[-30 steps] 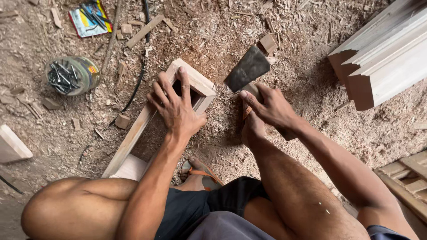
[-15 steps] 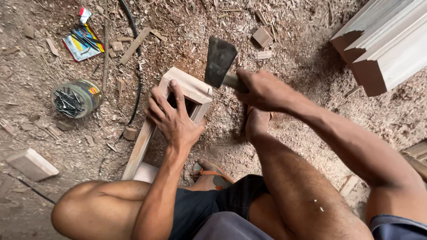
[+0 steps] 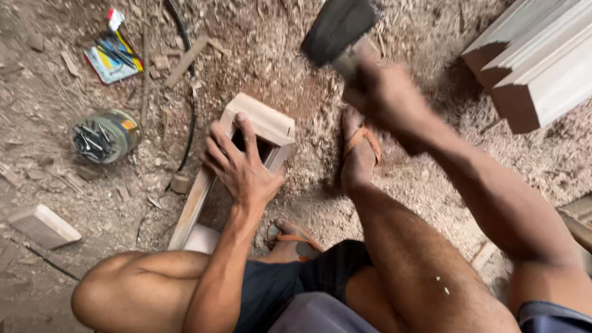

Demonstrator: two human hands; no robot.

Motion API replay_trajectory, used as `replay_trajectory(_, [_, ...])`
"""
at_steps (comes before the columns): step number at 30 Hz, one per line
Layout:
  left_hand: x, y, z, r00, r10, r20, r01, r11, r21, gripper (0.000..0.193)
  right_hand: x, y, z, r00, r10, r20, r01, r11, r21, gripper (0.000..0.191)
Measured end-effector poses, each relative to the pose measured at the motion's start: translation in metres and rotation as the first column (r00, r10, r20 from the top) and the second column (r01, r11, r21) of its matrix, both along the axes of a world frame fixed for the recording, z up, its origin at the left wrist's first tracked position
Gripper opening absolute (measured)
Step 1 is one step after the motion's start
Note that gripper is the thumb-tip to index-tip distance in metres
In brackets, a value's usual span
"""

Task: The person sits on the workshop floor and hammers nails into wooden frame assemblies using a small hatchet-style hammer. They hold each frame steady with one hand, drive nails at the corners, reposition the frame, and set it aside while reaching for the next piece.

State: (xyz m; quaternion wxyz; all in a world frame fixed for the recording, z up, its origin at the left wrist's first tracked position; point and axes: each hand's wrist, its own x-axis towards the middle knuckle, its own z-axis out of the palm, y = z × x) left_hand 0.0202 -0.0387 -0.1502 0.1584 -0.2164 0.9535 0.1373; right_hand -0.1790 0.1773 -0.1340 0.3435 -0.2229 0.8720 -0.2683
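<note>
Hammer raised in right hand; left hand steadies frame.

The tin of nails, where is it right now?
In the head view, the tin of nails lies on its side on the sawdust floor, left of the wooden frame and below the colourful packet.

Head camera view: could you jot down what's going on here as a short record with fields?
Setting: floor covered in sawdust and wood scraps
Left hand: grips the corner of a wooden frame
Right hand: raised, blurred, holding a hammer
Beside the frame: can of nails, wood block
Far right: stacked moulded timber
Feet: orange-strapped sandals
</note>
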Motion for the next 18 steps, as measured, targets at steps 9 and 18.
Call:
replay_trajectory(9, [0.007,-0.002,0.004,0.997,0.01,-0.077,-0.008,1.0,0.028,0.127,0.022,-0.008,0.004,0.956,0.17,0.239,-0.206,0.969,0.133,0.017])
replay_trajectory(18, [0.017,0.001,0.003,0.999,0.026,0.029,-0.027,1.0,0.01,0.129,0.054,-0.007,-0.001,0.965,0.188,0.183,-0.212,0.97,0.123,0.027])
